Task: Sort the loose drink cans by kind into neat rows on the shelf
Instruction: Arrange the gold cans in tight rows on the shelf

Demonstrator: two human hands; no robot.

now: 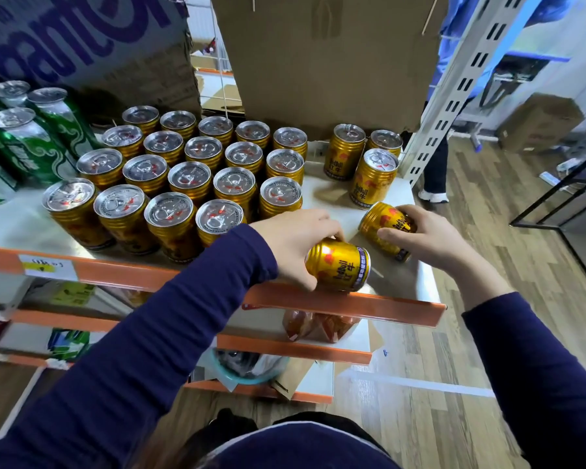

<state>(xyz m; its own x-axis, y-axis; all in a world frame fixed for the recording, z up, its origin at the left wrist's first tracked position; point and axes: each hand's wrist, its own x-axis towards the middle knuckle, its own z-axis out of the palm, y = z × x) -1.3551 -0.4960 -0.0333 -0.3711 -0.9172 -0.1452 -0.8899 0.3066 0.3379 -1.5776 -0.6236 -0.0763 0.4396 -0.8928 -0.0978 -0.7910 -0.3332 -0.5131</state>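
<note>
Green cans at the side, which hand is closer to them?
Left. The left hand grips a sideways gold can at the shelf front, right of the green cans; the right hand grips a tilted gold can farther right.

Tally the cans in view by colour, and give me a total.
Gold cans: 24 (19 in the packed block, 3 upright beside it, 2 held on their sides)
Green cans: at least 4; the frame's left edge cuts off others
Total: at least 28
</note>
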